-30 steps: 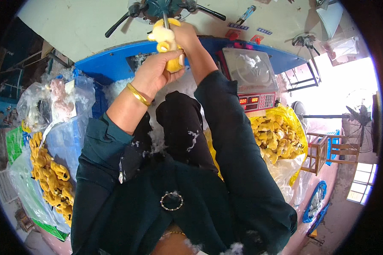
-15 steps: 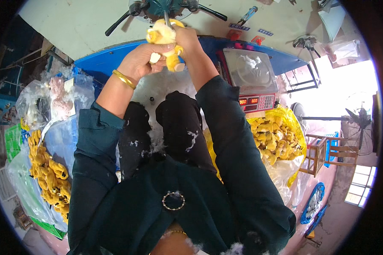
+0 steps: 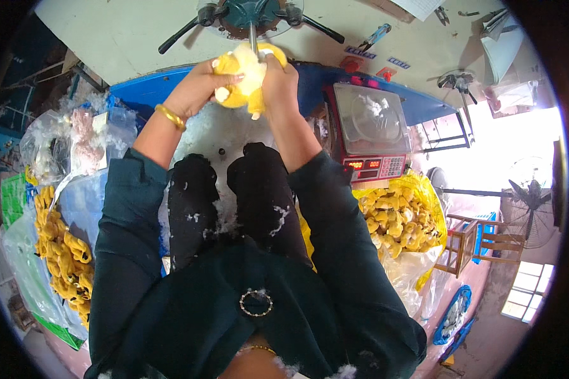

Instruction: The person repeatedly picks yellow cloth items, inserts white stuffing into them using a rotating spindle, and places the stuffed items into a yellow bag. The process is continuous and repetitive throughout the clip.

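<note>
Both of my hands hold a small yellow and cream plush toy point(image 3: 245, 71) at the metal tube point(image 3: 253, 39) of the stuffing machine point(image 3: 250, 14). The tube's tip meets the toy's upper edge; whether it goes inside is hidden. My left hand point(image 3: 203, 87), with a gold bangle at its wrist, grips the toy's left side, thumb across the front. My right hand point(image 3: 279, 81) closes round the right side, close beside the tube. The toy looks rounded, its short limbs hanging downward.
Right of my hands stands a red digital scale point(image 3: 372, 120) with white fluff on its pan. A yellow sack point(image 3: 401, 211) of plush pieces lies beyond my right arm. More yellow plush skins point(image 3: 63, 252) lie at left. Pliers point(image 3: 376, 36) rest on the bench point(image 3: 120, 38).
The toy looks fuller and has turned, its cream part now facing me. My left hand has shifted left along it. The view has moved slightly.
</note>
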`<state>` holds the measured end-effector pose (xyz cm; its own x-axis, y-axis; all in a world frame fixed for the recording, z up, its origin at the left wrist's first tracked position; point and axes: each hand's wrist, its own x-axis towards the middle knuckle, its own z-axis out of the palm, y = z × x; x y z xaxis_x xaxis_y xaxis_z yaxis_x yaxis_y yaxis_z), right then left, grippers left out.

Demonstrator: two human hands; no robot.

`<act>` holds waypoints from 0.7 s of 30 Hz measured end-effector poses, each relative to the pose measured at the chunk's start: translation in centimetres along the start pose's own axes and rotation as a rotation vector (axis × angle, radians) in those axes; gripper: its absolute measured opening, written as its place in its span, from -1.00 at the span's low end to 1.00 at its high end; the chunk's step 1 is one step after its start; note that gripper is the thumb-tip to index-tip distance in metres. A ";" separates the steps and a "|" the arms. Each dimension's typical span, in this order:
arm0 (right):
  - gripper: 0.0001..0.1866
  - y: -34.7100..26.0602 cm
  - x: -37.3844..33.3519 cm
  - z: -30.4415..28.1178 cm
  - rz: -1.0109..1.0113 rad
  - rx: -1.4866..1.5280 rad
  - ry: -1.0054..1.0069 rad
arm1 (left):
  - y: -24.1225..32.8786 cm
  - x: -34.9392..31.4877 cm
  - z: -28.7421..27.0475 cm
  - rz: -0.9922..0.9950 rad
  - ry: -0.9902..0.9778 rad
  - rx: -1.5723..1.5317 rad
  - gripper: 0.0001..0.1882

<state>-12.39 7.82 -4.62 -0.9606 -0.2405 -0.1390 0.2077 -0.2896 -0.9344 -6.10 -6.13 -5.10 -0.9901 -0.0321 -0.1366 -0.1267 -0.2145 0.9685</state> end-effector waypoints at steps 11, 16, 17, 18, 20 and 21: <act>-0.70 -1.4 -0.3 -2.4 0.229 -0.099 -0.351 | -0.2 -5.4 6.2 -0.266 -0.068 -0.532 -0.55; -0.64 0.4 8.1 -2.1 0.293 -0.121 -0.789 | 0.8 -0.5 5.3 -0.344 0.024 -0.716 -0.59; -0.64 0.3 7.9 -2.6 0.089 -0.259 -0.885 | 0.9 -1.0 5.6 -0.335 0.023 -0.667 -0.59; -0.63 0.9 7.2 -2.8 -0.108 -0.387 -0.982 | 0.4 -2.0 5.5 -0.330 0.039 -0.621 -0.60; -0.67 5.0 7.6 -5.3 -0.197 -0.398 -0.702 | -0.1 -3.5 6.2 -0.410 -0.037 -0.700 -0.59; -0.68 5.3 5.9 -4.8 -0.176 -0.368 -0.645 | -0.5 -4.9 6.2 -0.404 -0.023 -0.695 -0.59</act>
<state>-17.80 9.31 -12.01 -0.6527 -0.7453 0.1359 -0.1223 -0.0735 -0.9898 -1.52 0.16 -3.63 -0.8779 0.1962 -0.4367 -0.4161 -0.7640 0.4932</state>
